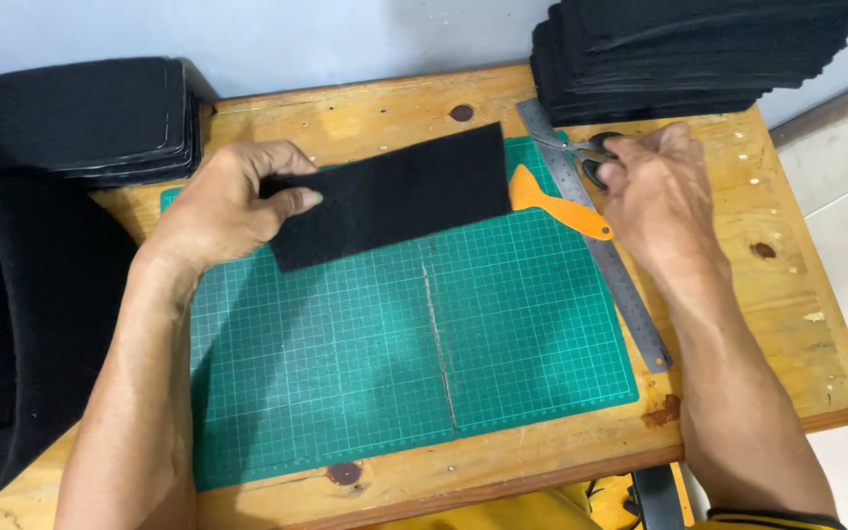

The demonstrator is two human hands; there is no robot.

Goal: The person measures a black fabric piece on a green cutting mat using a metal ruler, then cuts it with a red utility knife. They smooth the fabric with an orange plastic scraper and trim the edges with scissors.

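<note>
Open passage: the lower half of the green cutting mat (365, 373) is bare. Obstructions: steel ruler (601, 245) and orange tool (552, 201) along the mat's right edge; black felt stacks (689, 54) rear right, (100, 118) rear left

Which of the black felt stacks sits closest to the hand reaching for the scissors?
The tall stack at the table's back right corner, just beyond the right hand on the scissors. The lower stack at back left lies far across the table.

Matt black felt (395, 196), brushed-metal ruler (620, 285), rough wood table (787, 294)
</note>
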